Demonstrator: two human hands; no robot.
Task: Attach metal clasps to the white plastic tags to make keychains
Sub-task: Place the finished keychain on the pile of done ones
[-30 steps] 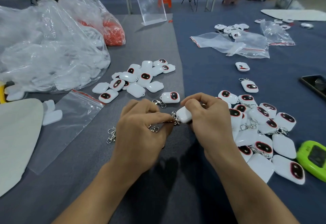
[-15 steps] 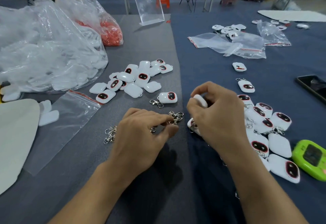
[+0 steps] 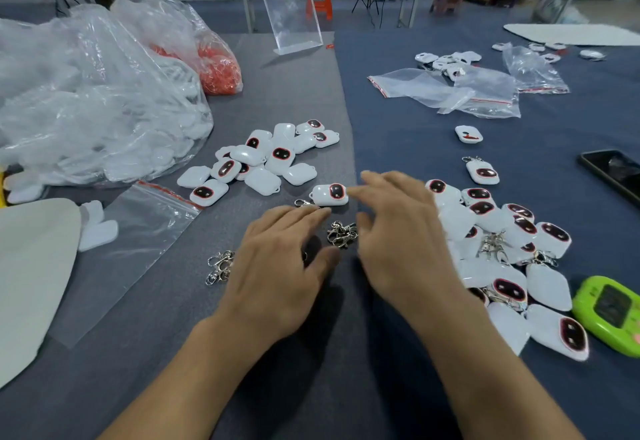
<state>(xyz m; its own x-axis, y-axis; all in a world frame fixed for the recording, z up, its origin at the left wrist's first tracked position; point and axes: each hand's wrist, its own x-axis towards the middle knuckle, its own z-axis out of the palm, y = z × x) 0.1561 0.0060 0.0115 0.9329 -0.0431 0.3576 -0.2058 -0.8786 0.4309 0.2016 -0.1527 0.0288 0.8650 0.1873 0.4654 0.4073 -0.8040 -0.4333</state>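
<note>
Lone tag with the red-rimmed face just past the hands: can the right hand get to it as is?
Probably yes. The right hand is open, its blurred fingertips almost at the lone tag, nothing between them. The clasp cluster lies nearer, off that path.

Two hands (image 3: 277,266), one green device (image 3: 609,315), one phone (image 3: 613,172), one acrylic stand (image 3: 291,13), two clasp clusters (image 3: 341,233)

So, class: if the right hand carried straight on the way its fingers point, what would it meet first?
Probably the lone white tag just beyond the right hand; its fingers blur close to that tag, though height above the table is unclear.
</note>
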